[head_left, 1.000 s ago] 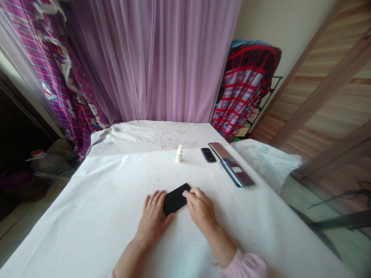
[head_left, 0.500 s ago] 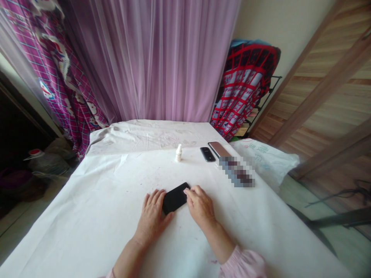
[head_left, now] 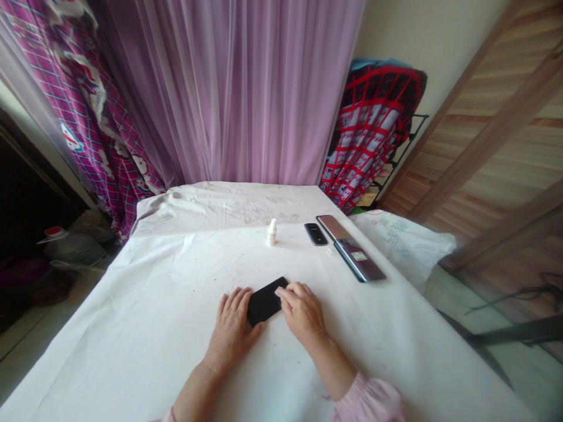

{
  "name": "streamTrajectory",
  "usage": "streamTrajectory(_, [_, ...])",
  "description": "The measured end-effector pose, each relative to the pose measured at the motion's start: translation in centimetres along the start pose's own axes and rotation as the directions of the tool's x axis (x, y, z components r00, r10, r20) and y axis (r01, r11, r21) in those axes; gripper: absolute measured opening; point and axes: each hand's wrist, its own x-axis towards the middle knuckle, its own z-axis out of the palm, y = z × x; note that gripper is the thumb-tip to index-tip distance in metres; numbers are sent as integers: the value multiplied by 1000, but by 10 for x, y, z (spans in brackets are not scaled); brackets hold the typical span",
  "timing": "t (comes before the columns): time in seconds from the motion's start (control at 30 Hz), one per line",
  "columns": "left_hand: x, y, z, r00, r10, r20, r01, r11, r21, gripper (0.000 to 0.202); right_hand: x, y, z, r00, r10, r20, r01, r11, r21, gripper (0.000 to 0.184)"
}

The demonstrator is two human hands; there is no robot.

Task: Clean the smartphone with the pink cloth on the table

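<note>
No text is legible: green characters (head_left: pixel 399 226) on the white bag (head_left: pixel 416 253) and a label (head_left: pixel 359 256) on the glossy phone (head_left: pixel 370 270) blur

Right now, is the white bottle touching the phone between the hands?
Apart: the head view plainly shows white tablecloth between the white bottle and the black phone nearer the person.

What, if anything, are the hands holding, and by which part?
The left hand holds the phone by its left end, between thumb and fingers. What the right hand pinches over the other end, if anything, cannot be told.
</note>
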Motion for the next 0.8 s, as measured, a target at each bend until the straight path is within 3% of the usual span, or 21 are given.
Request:
streamTrajectory(0.37, [1,0,-2,1000,-2,-1,2,1000,-13,57,1,22,5,994,113,6,-113,993,27,29])
streamTrajectory(0.8, [1,1,-1,1000,-1,-11,1,1000,-3,58,7,-6,4,999,-1,45,2,1000,-13,26])
